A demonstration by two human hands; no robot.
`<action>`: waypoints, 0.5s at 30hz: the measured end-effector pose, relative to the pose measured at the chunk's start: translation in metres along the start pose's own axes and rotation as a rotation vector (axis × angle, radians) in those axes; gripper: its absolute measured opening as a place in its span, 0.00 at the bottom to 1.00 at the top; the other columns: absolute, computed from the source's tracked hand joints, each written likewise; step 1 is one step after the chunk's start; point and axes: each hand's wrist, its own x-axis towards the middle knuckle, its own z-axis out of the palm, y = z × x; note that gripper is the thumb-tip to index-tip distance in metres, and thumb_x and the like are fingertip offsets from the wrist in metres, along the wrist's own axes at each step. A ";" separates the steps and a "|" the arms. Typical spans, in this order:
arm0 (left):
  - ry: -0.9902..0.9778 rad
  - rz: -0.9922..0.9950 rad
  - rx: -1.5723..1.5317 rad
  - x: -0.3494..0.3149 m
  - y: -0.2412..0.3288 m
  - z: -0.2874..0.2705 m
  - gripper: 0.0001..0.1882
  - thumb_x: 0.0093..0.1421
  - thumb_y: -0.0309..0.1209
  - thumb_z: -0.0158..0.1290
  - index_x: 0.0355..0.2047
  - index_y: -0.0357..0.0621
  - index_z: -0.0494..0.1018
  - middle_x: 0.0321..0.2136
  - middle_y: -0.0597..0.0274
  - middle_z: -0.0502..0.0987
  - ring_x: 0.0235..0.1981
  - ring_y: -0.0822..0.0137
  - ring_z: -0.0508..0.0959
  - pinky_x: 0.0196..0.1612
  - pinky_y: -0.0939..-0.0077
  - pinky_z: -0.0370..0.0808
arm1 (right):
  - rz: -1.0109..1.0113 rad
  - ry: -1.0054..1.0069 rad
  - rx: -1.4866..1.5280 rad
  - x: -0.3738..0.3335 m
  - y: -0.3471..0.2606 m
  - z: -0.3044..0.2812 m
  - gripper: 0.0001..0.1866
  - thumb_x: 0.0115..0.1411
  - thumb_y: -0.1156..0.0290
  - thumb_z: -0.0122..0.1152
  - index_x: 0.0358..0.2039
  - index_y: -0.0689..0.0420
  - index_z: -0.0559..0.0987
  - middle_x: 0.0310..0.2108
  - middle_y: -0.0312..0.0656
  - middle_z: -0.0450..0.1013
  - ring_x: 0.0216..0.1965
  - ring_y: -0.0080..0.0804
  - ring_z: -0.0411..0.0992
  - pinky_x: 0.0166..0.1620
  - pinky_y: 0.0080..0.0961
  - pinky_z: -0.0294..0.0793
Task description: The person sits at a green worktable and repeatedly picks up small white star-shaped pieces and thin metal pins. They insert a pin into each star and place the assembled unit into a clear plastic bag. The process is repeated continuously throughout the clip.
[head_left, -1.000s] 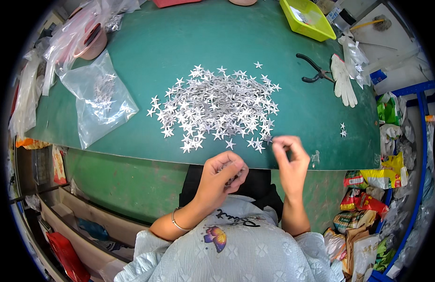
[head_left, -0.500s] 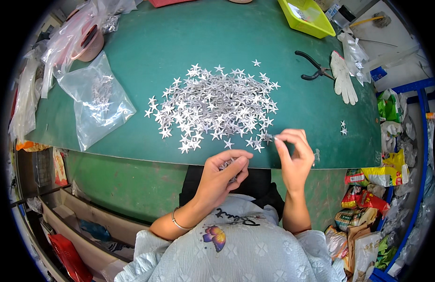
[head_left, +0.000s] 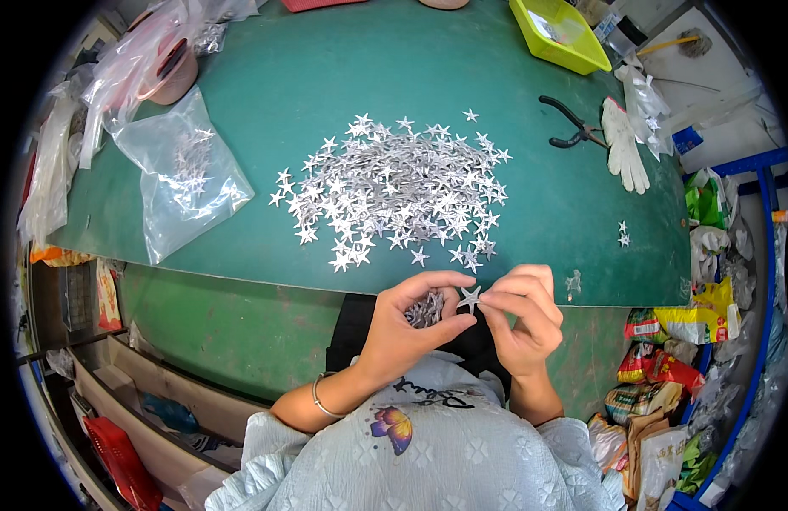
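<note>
Left hand [head_left: 408, 328] cupped shut around a bunch of silver stars [head_left: 425, 310]. Right hand [head_left: 523, 317] pinches a single star [head_left: 470, 298] with fingertips, touching left thumb. Both hover just off the green worktop [head_left: 326, 77] edge, near the star pile [head_left: 394, 189].

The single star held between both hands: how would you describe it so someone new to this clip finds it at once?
Start at the green table with its big pile of silver stars. Just below the table's near edge, the left hand and right hand meet. The single star is pinched between their fingertips, off the table, apart from the bunch in the left palm.
</note>
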 end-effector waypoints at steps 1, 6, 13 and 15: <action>-0.004 -0.003 0.003 0.000 0.000 0.000 0.16 0.47 0.17 0.57 0.39 0.36 0.72 0.21 0.71 0.66 0.24 0.81 0.63 0.27 0.87 0.61 | 0.012 0.004 0.008 -0.001 0.000 0.000 0.11 0.35 0.84 0.66 0.24 0.61 0.78 0.24 0.38 0.72 0.28 0.34 0.65 0.31 0.26 0.65; -0.023 0.025 0.049 -0.002 0.000 -0.002 0.17 0.47 0.16 0.57 0.39 0.36 0.73 0.21 0.71 0.66 0.24 0.81 0.64 0.28 0.87 0.61 | 0.042 0.012 0.034 -0.002 -0.002 0.000 0.11 0.35 0.85 0.66 0.24 0.62 0.78 0.24 0.39 0.71 0.28 0.34 0.65 0.31 0.25 0.65; -0.024 0.030 0.075 -0.003 0.004 0.000 0.16 0.46 0.16 0.57 0.38 0.36 0.73 0.21 0.70 0.66 0.24 0.81 0.64 0.28 0.87 0.62 | 0.057 0.016 0.042 -0.003 -0.004 0.000 0.11 0.35 0.85 0.65 0.24 0.62 0.78 0.24 0.39 0.71 0.28 0.34 0.66 0.32 0.26 0.65; -0.022 0.036 0.093 -0.003 0.004 0.000 0.15 0.47 0.17 0.57 0.37 0.36 0.73 0.22 0.69 0.68 0.25 0.81 0.65 0.29 0.86 0.62 | 0.069 -0.002 0.050 -0.003 -0.005 -0.001 0.11 0.35 0.85 0.64 0.24 0.62 0.78 0.24 0.39 0.71 0.29 0.35 0.66 0.33 0.27 0.65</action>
